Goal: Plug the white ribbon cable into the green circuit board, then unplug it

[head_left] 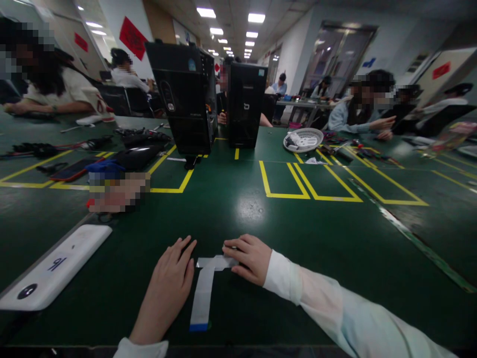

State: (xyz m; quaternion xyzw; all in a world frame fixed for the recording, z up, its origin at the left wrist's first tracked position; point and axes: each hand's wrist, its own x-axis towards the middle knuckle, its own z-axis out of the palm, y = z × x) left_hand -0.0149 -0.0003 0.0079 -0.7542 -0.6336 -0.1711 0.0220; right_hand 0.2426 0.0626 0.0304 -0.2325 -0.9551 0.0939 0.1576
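Ribbon cable, flat, between two bare hands

Clock centred on the cable; 12 points away from the wearer.

Ribbon cable [203,293]: one, pale grey, blue-tipped. Lies on the green table [316,238] near the wearer's edge. Long strip runs roughly 12 to 6, its blue tip leaning slightly toward 7; a short crosspiece at the top runs 9 to 3.

Right hand [249,258]: at 2 o'clock, the nearer of the two, fingers bent over the crosspiece's right end. Cable lies to their 8 o'clock. Whether they pinch or merely press cannot be told.

Left hand [173,271]: at 10 o'clock, fingers extended and loosely spread, nothing visible in them. Cable just beside, toward 3.

Basket [317,135]: at 1 o'clock, well apart; round, pale, holding white pieces, details unclear.

Two black towers: left tower [181,99] just before 12, its side open, contents indistinct; right tower [246,104] just past 12, contents not visible.

White device [74,256]: at 9 o'clock, lying flat, near the table's left side.
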